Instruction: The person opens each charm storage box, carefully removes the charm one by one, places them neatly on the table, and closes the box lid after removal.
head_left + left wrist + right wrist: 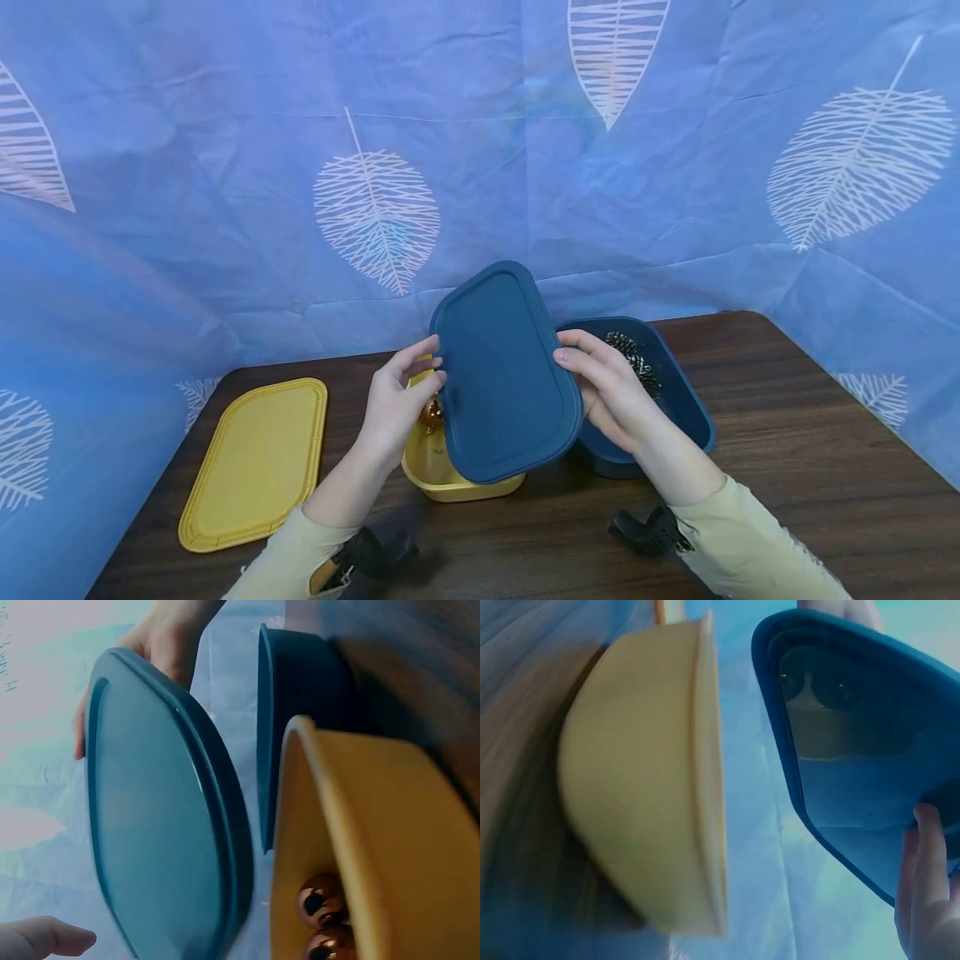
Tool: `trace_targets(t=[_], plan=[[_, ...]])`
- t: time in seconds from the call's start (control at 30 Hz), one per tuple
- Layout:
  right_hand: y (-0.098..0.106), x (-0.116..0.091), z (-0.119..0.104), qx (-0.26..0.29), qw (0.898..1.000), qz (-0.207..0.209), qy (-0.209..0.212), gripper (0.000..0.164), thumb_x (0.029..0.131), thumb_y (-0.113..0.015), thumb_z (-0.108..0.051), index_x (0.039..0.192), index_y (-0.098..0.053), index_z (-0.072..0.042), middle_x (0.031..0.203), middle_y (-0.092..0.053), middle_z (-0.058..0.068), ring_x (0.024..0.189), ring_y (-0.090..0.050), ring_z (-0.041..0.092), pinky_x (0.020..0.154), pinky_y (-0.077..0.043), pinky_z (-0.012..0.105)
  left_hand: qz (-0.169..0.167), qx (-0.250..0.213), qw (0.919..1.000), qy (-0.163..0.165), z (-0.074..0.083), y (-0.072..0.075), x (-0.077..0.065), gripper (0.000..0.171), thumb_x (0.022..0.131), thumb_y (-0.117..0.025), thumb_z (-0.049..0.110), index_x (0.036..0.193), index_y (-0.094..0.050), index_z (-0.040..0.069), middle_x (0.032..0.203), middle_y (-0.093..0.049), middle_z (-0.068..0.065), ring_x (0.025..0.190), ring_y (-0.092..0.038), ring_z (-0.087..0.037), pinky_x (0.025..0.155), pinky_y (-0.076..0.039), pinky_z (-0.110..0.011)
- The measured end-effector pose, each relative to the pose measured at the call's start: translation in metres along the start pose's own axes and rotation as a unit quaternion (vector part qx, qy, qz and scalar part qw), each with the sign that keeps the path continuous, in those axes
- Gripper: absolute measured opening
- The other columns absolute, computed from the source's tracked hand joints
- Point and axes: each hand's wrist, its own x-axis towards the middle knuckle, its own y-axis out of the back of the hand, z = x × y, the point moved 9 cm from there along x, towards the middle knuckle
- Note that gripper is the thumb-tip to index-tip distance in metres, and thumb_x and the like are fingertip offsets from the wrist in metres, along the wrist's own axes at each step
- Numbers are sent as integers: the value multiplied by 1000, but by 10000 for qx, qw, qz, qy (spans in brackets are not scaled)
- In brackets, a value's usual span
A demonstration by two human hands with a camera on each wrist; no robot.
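Pinching a blue lid (506, 375) by its right long edge with the right hand (609, 387), thumb over the upper face, fingers (928, 855) against the underside; holding out the left hand (393, 396) at the opposite long edge, digits stretched and parted, near the rim in the head view but with one digit apart from it in the left wrist view; cannot tell about contact there; holding the lid tilted in the air between both hands, leftward of the right, the nearer one by its grip; long axis running mostly away from the body, far end leaning left, much like that of the blue tub (684, 417) to the right, with pine cones (637, 360) inside; beneath the lid, partly hidden, a yellow tub (465, 490) with shiny copper-coloured balls (322, 901); farther left, well apart, a yellow lid (258, 458) flat on the dark wooden table (765, 400); behind, a blue cloth (487, 192) with white leaf prints.
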Motion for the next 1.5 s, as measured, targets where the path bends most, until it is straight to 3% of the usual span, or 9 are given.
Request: trace_targets(t=[0.2,0.5,0.73,0.97,1.17,1.37,1.5], plan=[[-26,14,7,-235,9996,97,-153,29,95,-46,-13,121,-42,-2,104,-57,7,88,-59,17,76,-51,34,-147,44,9998,-102,13,-2,5,47,87,-58,6,131,-47,19,120,-50,-7,106,-52,-19,94,-41,-36],[-55,25,15,-411,9985,-225,-281,38,94,-49,-14,128,-40,-2,114,-56,12,98,-57,22,80,-50,38,101,45,9996,-249,27,12,7,46,88,-56,10,132,-46,20,120,-50,-4,105,-51,-17,98,-37,-38],[-70,35,20,-727,9964,-298,-309,40,92,-52,-18,130,-44,-8,122,-53,16,105,-56,27,78,-51,39,218,-62,9992,-338,38,21,13,47,89,-54,9,134,-45,18,117,-50,-5,104,-51,-17,94,-42,-33],[-89,43,23,-1039,9933,-456,-200,39,91,-55,-19,128,-47,-10,122,-54,14,94,-58,21,76,-49,34,736,-59,9955,-595,53,41,15,40,90,-58,17,129,-52,17,103,-54,-7,90,-54,-18,81,-49,-25],[-105,48,30,-1039,9925,-599,-229,40,90,-57,-19,128,-47,-14,128,-50,8,114,-50,23,88,-45,40,1174,170,9895,-820,64,60,12,42,86,-62,25,128,-54,21,89,-56,-6,72,-58,-16,71,-51,-23],[-116,51,44,-1240,9897,-613,-377,41,88,-60,-21,127,-49,-18,128,-48,5,114,-50,22,88,-46,39,1123,-46,9893,-934,67,73,11,52,85,-63,27,134,-45,24,83,-56,-6,65,-57,-15,66,-52,-26],[-125,53,52,-1228,9889,-708,-456,40,88,-60,-20,127,-50,-18,127,-49,5,113,-51,21,89,-45,36,993,14,9916,-831,66,81,9,52,85,-63,29,134,-45,24,85,-53,-8,65,-57,-15,66,-52,-25]])
